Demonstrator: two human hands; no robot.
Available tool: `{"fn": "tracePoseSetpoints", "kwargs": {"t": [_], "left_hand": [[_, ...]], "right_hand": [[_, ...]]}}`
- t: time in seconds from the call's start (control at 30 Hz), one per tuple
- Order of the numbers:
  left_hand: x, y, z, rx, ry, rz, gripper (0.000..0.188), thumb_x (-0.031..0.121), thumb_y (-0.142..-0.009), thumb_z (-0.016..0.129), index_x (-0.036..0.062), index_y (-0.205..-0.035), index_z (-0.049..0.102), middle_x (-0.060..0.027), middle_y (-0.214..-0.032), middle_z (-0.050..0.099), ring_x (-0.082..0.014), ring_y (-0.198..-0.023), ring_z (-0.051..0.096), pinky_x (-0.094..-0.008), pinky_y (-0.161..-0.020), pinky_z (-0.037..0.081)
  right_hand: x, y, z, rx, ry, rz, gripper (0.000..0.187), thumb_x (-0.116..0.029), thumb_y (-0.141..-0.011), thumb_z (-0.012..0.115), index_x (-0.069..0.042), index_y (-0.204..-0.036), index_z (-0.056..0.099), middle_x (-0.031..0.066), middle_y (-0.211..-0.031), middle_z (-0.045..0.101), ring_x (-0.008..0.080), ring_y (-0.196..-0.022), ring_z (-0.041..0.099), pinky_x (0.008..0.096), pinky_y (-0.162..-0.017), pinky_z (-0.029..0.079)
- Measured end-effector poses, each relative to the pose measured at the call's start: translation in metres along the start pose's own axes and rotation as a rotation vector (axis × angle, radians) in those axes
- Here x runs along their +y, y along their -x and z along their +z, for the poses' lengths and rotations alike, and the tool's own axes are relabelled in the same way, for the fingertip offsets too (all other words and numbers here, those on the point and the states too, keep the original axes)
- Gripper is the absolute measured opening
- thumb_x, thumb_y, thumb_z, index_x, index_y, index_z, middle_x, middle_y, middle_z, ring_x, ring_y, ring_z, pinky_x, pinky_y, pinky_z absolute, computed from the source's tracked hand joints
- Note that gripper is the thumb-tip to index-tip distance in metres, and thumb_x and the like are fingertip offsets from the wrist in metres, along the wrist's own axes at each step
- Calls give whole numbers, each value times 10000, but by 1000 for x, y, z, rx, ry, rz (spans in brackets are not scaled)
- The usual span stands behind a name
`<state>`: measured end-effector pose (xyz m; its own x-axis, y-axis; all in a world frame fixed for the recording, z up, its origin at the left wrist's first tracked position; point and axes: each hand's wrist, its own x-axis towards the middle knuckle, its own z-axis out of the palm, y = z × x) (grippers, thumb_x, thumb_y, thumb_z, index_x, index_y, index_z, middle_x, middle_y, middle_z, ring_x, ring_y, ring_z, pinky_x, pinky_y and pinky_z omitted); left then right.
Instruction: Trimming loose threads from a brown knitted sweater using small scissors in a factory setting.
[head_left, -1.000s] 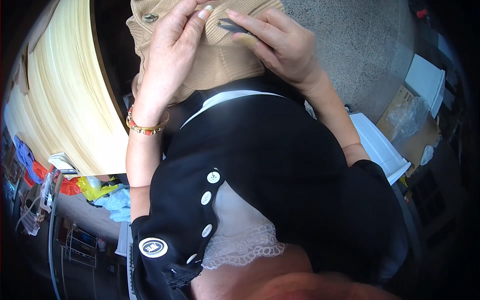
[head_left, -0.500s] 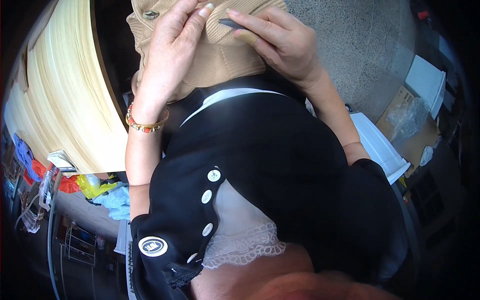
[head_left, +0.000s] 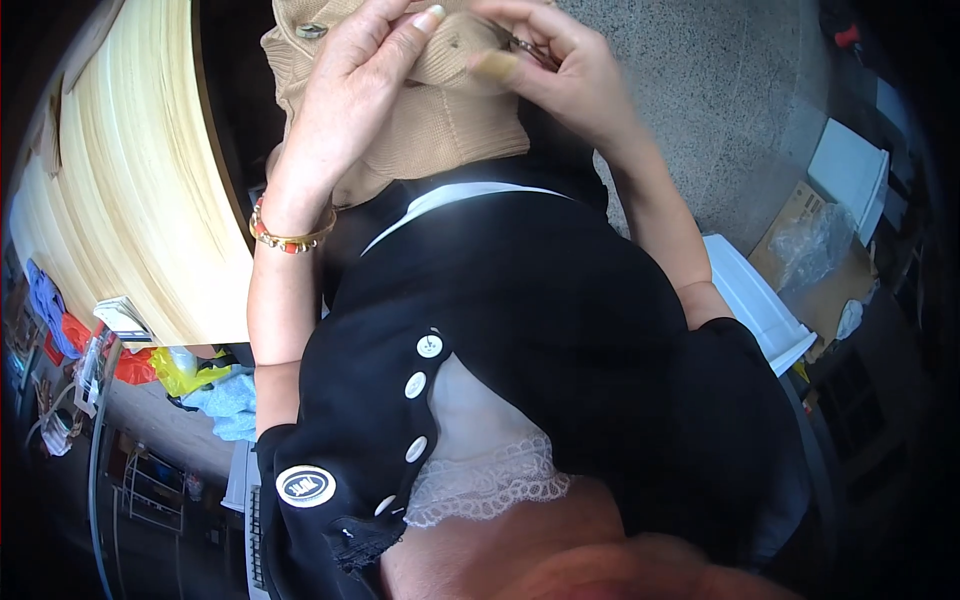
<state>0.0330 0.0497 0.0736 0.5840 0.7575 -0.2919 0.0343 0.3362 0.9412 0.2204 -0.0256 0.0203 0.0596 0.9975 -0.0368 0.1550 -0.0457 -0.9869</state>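
A tan ribbed knit garment point(head_left: 440, 125) lies over my lap at the top of the view, with a dark button point(head_left: 311, 31) on its left part. My left hand point(head_left: 365, 75) is closed, thumb against fingers, pinching a raised fold of the knit. Beside it on the right, my right hand point(head_left: 565, 75) curls around a small dark tool point(head_left: 525, 45), mostly hidden by the fingers, so its exact kind is unclear. A yellowish cover or stain shows on the right thumb. A small dark spot marks the fabric between the hands.
A pale wood-grain table point(head_left: 130, 180) stands close on my left. Speckled floor point(head_left: 680, 100) lies to the right, with white bins point(head_left: 755, 300), cardboard and clear plastic point(head_left: 815, 245). Colourful bags and a light blue cloth point(head_left: 225, 402) are at lower left.
The dark tool's pointed end has swung out of the gap between my hands and back into my right hand, whose fingers curl more. My left hand stays at the knit.
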Motion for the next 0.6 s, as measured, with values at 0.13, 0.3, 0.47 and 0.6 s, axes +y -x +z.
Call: {"fn": "tracePoseSetpoints", "kwargs": {"t": [0.13,0.3,0.47,0.6], "left_hand": [[-12,-6,-18,-153,-338,95,370,212,-989,630,87,-1336,618,10,-921,651,-48,-883,583,-194,-819,462],[-23,-16,-58,-52,-710,29,332,174,-934,706,29,-1230,673,-9,-932,688,-55,-887,615,-201,-833,469],[11,3,-46,-119,-292,61,302,157,-972,648,-15,-1220,666,-31,-994,708,-76,-922,628,-224,-873,468],[12,10,-36,-159,-33,132,273,173,-982,639,3,-1187,697,-23,-1010,716,-69,-961,632,-211,-892,467]], "right_hand": [[1,-5,-27,-102,39,61,309,-162,-833,791,-61,-1117,724,-65,-776,603,34,-648,532,211,-553,459],[-35,-8,-54,67,-182,111,106,-100,-919,716,-26,-939,642,-20,-786,621,32,-692,553,178,-634,440],[-51,-14,-76,275,-82,-37,145,-194,-925,715,-65,-912,651,-85,-686,556,-16,-555,398,167,-511,263],[-46,-24,-63,251,-98,-134,300,-57,-913,704,11,-1188,605,8,-984,654,61,-866,608,190,-747,473]]}}
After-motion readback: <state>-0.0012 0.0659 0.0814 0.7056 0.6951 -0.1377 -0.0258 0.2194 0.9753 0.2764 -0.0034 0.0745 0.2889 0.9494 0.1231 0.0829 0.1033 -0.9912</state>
